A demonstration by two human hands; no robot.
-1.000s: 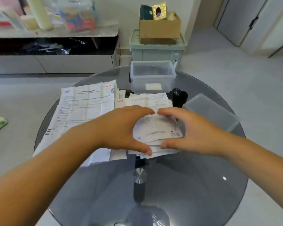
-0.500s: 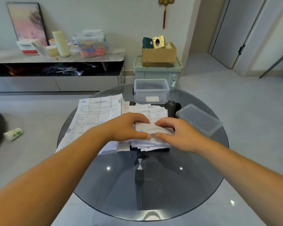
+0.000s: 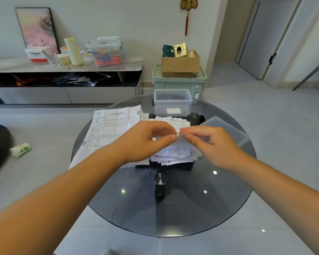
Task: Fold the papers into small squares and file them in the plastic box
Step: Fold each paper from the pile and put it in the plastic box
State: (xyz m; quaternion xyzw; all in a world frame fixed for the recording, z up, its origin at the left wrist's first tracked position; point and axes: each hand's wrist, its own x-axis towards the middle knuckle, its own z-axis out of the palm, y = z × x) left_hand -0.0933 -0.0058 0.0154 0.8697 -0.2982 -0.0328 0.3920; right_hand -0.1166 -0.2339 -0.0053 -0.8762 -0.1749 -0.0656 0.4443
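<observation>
Both hands, left (image 3: 145,142) and right (image 3: 214,144), pinch the top edge of one slip (image 3: 180,142) just above the pile (image 3: 173,160); the box (image 3: 172,92) stands beyond them. Thin and limp, the slip should crease easily. It is best held lightly by its corners, since it could tear.

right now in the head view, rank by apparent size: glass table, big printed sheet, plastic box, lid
1. glass table
2. big printed sheet
3. plastic box and lid: alike; right hand hides part of the lid
</observation>
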